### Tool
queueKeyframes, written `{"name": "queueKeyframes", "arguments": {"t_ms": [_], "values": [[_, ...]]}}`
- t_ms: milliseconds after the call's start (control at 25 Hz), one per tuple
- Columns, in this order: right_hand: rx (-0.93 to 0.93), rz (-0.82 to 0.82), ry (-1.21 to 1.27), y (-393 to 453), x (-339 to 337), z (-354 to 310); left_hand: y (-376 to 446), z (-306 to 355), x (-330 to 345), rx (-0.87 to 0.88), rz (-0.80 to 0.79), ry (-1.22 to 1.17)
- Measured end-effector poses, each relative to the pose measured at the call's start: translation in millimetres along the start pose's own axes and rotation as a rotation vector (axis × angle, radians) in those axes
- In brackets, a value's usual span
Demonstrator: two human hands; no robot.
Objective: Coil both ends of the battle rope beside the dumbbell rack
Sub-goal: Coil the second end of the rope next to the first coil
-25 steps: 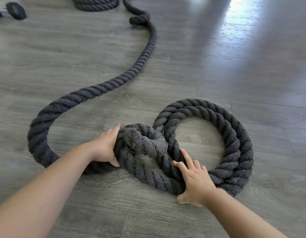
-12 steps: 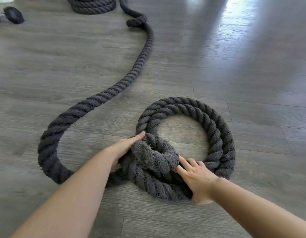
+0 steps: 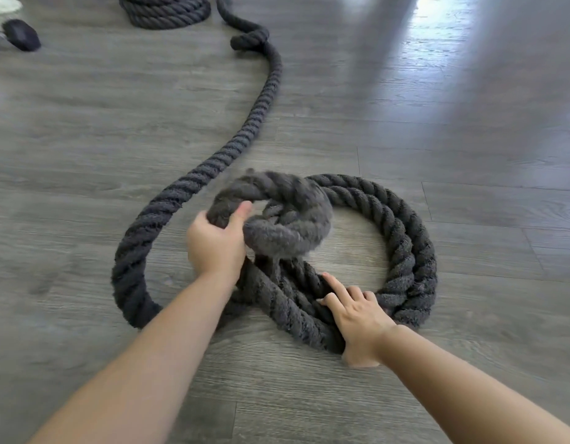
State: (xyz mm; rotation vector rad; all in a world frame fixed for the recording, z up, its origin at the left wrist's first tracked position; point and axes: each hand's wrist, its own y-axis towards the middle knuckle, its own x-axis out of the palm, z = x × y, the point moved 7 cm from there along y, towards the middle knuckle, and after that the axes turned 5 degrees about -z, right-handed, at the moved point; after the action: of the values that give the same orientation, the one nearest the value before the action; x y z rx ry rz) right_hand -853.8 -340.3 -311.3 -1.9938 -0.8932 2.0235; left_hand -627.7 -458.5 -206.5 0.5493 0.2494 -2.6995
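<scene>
A thick dark grey battle rope (image 3: 261, 104) snakes across the wood floor toward me and bends into a flat coil (image 3: 402, 238) of about two turns. My left hand (image 3: 216, 243) grips a raised, blurred loop of the rope (image 3: 283, 200) and holds it above the coil's left side. My right hand (image 3: 357, 318) presses flat, fingers spread, on the coil's near edge. A second finished coil (image 3: 165, 11) of the same rope lies at the top, with a knot-like kink (image 3: 250, 40) beside it.
A black dumbbell head (image 3: 21, 35) lies at the top left corner next to a pale object (image 3: 1, 3). Grey plank flooring (image 3: 437, 107) stretches to the right with bright window glare at the top right.
My left hand has lifted the loop off the floor and swung it up over the coil. The slack bend on the left has drawn closer. My right hand stays pressed on the coil.
</scene>
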Motion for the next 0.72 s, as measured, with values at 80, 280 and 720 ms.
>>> {"name": "queueKeyframes", "arguments": {"t_ms": [80,280,720], "values": [[0.008,0.002,0.013,2,0,-1,-14,-19,-19,-0.225,0.279,-0.145],[0.034,0.001,0.036,1,1,1,-38,-68,-33,-0.668,0.43,-0.648],[0.04,0.035,0.061,0,1,1,-6,-4,-56,-0.365,-0.948,-0.499]]}}
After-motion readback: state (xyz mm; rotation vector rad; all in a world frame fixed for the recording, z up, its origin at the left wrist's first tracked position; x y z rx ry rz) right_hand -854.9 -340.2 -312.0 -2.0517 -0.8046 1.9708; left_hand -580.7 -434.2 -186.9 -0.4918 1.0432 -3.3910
